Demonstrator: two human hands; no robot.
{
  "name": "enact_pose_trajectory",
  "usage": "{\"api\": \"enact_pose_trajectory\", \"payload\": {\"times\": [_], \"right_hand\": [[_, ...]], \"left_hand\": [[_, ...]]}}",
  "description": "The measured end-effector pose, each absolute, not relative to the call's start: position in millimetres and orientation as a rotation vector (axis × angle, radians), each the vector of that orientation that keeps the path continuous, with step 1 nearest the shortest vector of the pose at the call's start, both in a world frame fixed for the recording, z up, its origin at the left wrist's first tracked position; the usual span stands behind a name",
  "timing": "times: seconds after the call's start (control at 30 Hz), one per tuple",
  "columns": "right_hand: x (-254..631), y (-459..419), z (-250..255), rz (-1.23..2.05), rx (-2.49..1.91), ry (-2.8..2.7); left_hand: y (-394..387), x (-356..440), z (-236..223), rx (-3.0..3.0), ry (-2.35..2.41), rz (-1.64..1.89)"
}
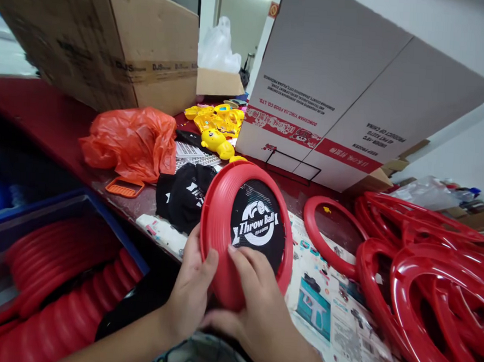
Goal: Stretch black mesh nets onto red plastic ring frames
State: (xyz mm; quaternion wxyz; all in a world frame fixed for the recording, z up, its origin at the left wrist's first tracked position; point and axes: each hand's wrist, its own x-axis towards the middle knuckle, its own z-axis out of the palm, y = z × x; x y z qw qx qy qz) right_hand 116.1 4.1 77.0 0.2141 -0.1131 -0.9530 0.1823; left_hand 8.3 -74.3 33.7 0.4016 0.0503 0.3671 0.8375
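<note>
Between my two hands stands a red plastic disc ring, tilted up, with a black mesh centre printed "Throw Ball" in white. My left hand grips its left edge, thumb on the front. My right hand holds the lower rim, with fingers over the front near the mesh and the thumb underneath. Just behind the disc, to the left, lie several black printed mesh pieces. A loose red ring rests flat to the right.
Many red rings are heaped at the right. A blue crate of stacked red discs stands lower left. Behind are an orange plastic bag, yellow toy parts, a brown carton and a tall white carton. Printed cardboard covers the tabletop.
</note>
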Motion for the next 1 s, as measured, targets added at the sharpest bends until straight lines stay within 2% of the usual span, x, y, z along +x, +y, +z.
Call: {"api": "enact_pose_trajectory", "payload": {"times": [0.27,0.53,0.83,1.0], "right_hand": [[126,25,100,0.579,-0.303,-2.58],[138,30,129,0.538,-0.456,-2.641],[158,21,127,0.597,-0.504,-2.506],[164,18,104,0.699,-0.429,-2.374]], "left_hand": [[-79,-1,40,0.44,0.82,2.123],[-74,4,48,0.405,0.647,2.107],[-73,10,57,0.479,0.636,2.033],[-67,13,59,0.552,0.764,1.988]]}}
